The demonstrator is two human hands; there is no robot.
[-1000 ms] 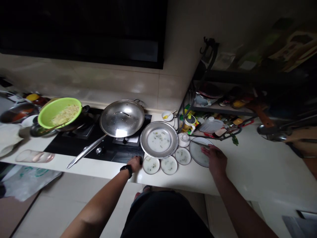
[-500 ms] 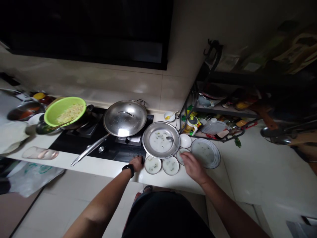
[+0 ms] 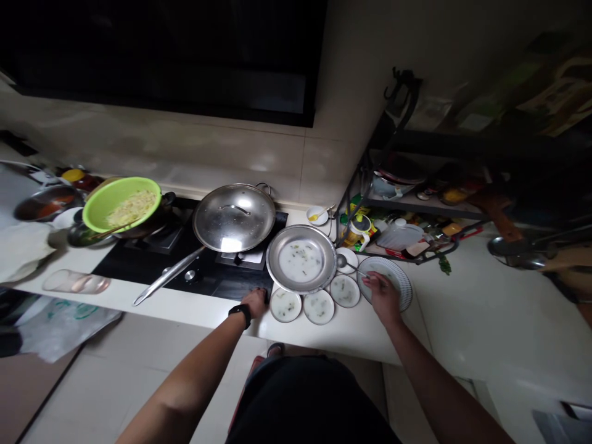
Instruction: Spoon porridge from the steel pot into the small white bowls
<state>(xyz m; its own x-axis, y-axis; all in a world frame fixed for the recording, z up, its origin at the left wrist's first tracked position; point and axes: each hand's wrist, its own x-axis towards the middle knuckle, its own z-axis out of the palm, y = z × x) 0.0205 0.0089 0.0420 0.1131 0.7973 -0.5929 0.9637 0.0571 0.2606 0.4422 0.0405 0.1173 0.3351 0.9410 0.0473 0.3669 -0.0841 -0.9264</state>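
My right hand [image 3: 382, 296] is closed on the handle of a metal spoon [image 3: 348, 264], whose bowl hangs over a small white bowl [image 3: 347, 256]. The hand lies over a blue-rimmed plate [image 3: 393, 274]. A large steel plate [image 3: 301, 259] holding white batter with green bits sits to its left. Three small white saucers [image 3: 317, 305] with the same batter line the counter's front. My left hand [image 3: 256, 302], with a black watch on the wrist, rests closed at the black stove's [image 3: 152, 265] front edge, by a knob.
A lidded steel pan [image 3: 234, 217] with a long handle sits on the stove. A green bowl [image 3: 121, 203] of shredded food stands left on a dark pot. A black wire rack [image 3: 398, 228] with jars and bottles is at the right. A small bowl [image 3: 317, 215] with yellow contents stands behind.
My right hand swung left with the spoon over the steel plate, then came back right; the spoon now hangs over the small white bowl. My left hand stayed at the stove edge.
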